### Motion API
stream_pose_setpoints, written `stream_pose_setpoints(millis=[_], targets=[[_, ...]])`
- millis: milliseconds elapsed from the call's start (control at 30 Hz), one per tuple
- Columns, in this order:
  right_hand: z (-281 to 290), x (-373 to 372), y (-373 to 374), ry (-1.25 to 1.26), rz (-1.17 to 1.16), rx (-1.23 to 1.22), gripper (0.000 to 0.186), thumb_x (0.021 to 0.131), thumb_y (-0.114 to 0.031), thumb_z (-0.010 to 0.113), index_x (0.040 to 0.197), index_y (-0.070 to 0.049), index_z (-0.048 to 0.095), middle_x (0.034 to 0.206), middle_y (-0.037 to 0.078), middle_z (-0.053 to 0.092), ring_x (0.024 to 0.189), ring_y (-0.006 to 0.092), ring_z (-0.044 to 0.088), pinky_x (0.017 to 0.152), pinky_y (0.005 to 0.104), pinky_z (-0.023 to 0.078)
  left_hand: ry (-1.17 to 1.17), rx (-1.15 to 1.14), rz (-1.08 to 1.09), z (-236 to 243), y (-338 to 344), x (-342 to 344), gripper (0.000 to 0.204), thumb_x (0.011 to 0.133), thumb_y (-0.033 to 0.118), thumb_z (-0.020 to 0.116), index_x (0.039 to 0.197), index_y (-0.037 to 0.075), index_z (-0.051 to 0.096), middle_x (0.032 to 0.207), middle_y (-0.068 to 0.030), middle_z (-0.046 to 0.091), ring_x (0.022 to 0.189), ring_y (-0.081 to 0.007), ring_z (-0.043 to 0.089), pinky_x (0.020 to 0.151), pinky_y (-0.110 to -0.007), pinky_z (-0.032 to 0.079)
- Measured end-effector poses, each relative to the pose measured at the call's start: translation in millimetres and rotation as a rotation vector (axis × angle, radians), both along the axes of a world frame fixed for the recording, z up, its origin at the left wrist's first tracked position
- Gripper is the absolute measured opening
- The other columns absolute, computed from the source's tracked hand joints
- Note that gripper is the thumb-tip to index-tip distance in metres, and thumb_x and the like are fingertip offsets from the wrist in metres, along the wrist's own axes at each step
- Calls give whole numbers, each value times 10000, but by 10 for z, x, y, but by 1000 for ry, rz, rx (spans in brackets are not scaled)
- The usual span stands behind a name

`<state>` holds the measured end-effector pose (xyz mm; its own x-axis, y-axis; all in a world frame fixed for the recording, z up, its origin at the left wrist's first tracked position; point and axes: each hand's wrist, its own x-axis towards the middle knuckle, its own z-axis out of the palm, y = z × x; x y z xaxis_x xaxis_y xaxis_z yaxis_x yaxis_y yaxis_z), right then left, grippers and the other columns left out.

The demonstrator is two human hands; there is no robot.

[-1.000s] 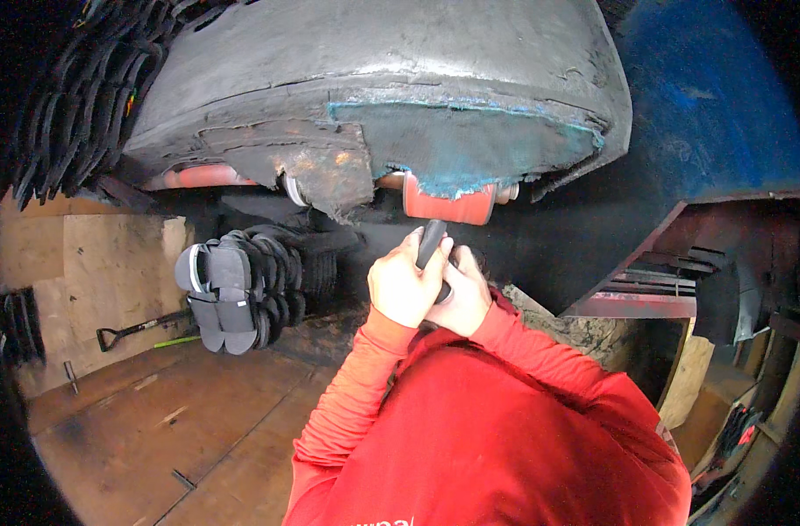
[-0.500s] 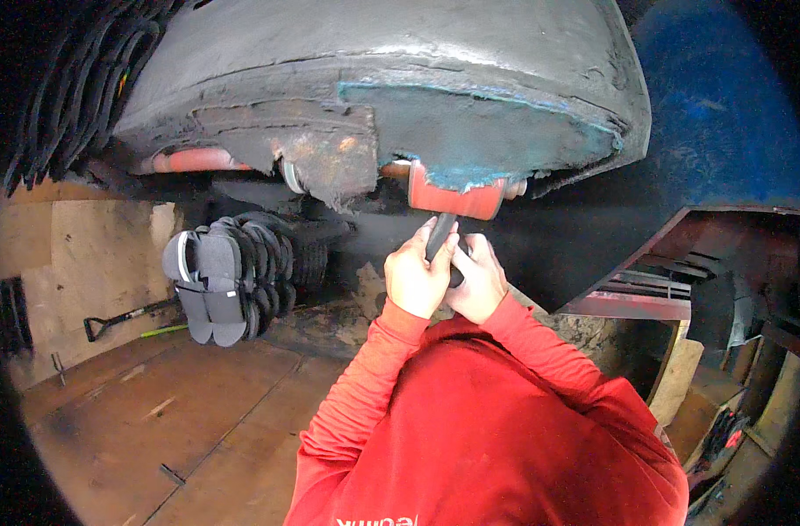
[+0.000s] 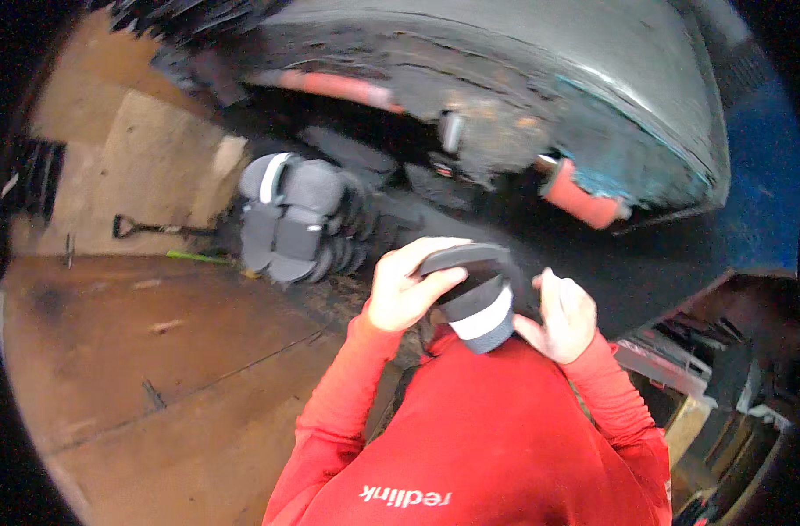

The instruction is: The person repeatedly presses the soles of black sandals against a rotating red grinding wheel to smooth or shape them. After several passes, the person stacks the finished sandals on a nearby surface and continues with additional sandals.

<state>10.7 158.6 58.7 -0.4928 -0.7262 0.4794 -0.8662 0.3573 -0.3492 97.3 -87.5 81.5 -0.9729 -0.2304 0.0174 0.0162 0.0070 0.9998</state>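
Observation:
A dark grey slide sandal with a white band across its strap is in front of my chest, its sole bent in a curve. My left hand grips its left end, thumb on the near side and fingers behind. Close beside the sandal's right edge, my right hand has its thumb and fingers apart. The thumb tip looks near the edge, but contact cannot be made out. Ahead is a dusty grinding machine with a red roller under its ragged, blue-edged cover.
Left of my hands hangs or stands a bunch of grey slide sandals, one with a white band. A black-handled tool and a green strip lie by the wooden wall. Brown floor panels spread left. Shelving is at right.
My hands have drawn back from the red roller toward my chest, and they have moved apart. The sandal now shows its strap. My view has turned left.

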Motion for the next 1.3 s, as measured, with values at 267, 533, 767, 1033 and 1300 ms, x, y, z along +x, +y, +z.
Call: stream_pose_setpoints(millis=[267,533,767,1033,1300], targets=[[841,-150,-248,-30,-243,-126,465,773,-12,540,1226,18,641,908,195,670,677,351,668,637,412,569,260,-578,769,-611,-2376,75,286,960,229,671,1051,-32,742,1030,-122,748,932,-184,691,886,-351,534],[1435,-2255,-158,26,-628,-371,357,881,-202,479,1103,-31,700,1010,215,713,1007,367,680,930,416,513,-805,-955,740,-1934,-4697,272,969,807,708,675,1215,-168,607,1231,-357,622,1243,-397,569,1082,-433,404],[1567,-3063,-684,-109,-823,91,414,917,-252,549,1220,14,640,961,184,725,836,293,721,799,396,552,-64,155,710,-949,-3555,68,641,872,311,784,1356,-24,531,1319,-173,602,1166,-265,609,975,-387,500],[330,-244,-418,-654,214,50,692,868,-433,736,1362,11,543,1243,290,606,1178,418,598,1002,483,490,-189,-183,-194,-586,-1111,-90,404,944,171,652,1294,-30,630,1214,-151,689,1108,-190,627,991,-345,482],[-1290,228,-167,-455,-451,-121,1052,651,-215,828,1529,0,290,1541,328,245,1387,534,297,1146,559,331,-158,-391,-31,-977,972,-733,443,899,256,746,1223,-32,657,1090,-236,718,1004,-274,732,864,-355,559]])
